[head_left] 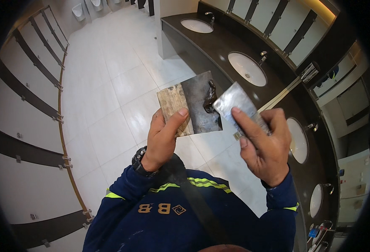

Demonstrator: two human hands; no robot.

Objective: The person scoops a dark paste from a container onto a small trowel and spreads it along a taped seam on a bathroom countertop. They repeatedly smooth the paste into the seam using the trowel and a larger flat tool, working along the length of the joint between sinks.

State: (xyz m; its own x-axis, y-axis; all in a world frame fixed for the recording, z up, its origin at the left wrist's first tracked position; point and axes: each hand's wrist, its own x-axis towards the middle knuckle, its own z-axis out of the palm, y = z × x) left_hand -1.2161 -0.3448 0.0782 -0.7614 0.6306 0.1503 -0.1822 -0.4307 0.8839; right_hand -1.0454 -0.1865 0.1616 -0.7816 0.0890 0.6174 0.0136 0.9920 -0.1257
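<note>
In front of my chest, my left hand is closed around the worn, wood-coloured grip of a wide flat scraper, thumb on top. A glossy dark brown or black paste lies in a thick streak along the far right part of its grey blade. My right hand holds a shiny metal scraper blade, with the index finger stretched along its face and the thumb at its lower edge. Its top left corner is close to the paste; whether they touch I cannot tell.
On my right runs a dark washroom counter with several oval white sinks and taps. Two long pale sticks seem to lean across it. Toilet cubicle panels line the left; urinals hang far back. White floor tiles lie below.
</note>
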